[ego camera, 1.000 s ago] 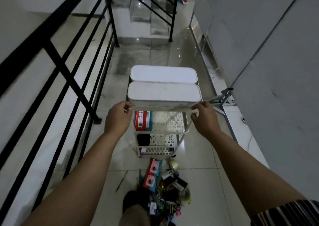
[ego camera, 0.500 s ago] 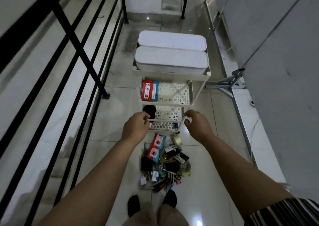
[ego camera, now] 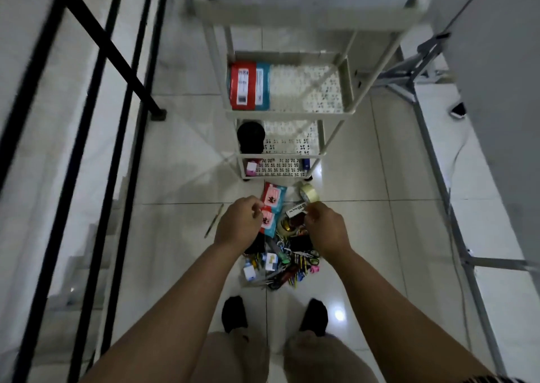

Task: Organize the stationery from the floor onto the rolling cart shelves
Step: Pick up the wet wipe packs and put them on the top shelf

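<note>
Where both hands (ego camera: pixel 239 225) hover, the stationery pile (ego camera: pixel 280 254) lies partly hidden.

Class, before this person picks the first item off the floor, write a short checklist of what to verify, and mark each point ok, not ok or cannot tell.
1. Left hand free of any item: cannot tell, fingers curled over the pile.
2. Right hand free: cannot tell.
3. Stationery pile within reach, in front of the feet: ok.
4. Cart close to the pile: ok.
5. Free space on the shelf beside the red box: ok.
6. Tape roll unobstructed: ok.
</note>
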